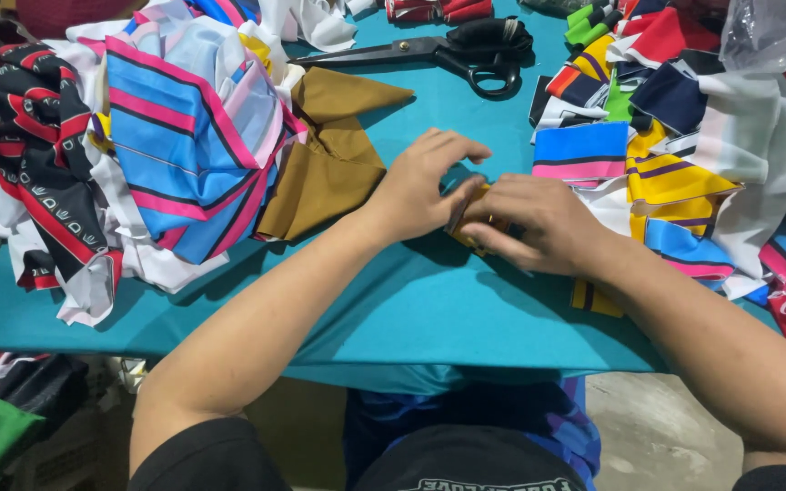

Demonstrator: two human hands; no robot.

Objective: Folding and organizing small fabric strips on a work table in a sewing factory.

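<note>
Head view: teal-covered worktop, grey floor below; left hand & right hand, both grips clamped on small mustard fabric piece at centre, mostly hidden under fingers. Beyond: fabric heaps L & R, scissors; heaps cut off by frame edges.

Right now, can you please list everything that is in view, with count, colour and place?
table: one, teal cover, centre
scissors: one, black handles, top centre
blue striped cloth: one pile, blue, pink, white, left
brown cloth: one, mustard brown, beside that pile
black and red cloth: one, far left
cut pieces: many, mixed colours, right
yellow piece: one, between both hands
left hand: on yellow piece
right hand: on yellow piece
</note>
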